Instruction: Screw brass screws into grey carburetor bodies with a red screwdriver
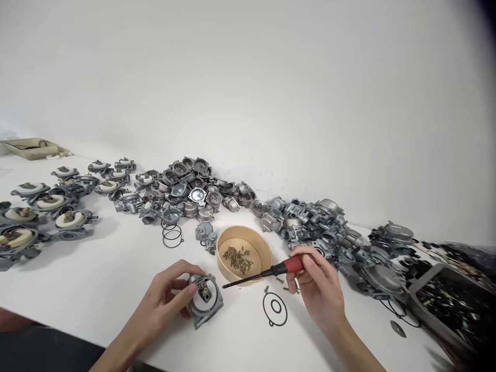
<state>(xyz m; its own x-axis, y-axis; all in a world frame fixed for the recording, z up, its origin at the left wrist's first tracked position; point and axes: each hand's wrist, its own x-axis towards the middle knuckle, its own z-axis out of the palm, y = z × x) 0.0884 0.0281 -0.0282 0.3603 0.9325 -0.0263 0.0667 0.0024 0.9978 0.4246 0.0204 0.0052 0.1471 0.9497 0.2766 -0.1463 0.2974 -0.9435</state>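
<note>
Carburettor body [205,300]: lies on the white table [96,279], near edge, centre-left, open face tilted upward with a brass fitting showing inside.

Judged to be cast metal: stiff, fairly heavy for its bulk, smooth-faced, not fragile. It is best gripped across the outer rim, away from the brass fitting.

Left hand [165,299]: fingers [191,290] closed round the casting's rim, steadying it.

Right hand [315,287]: closed on the red handle of a screwdriver [271,270]. The dark shaft points left, its tip just beside the casting and apart from it.

Surroundings:
- A tan bowl [263,248] of small brass pieces stands just behind.
- Black O-rings [275,310] lie near the right hand.
- Heaped grey castings [310,219] run along the back.
</note>
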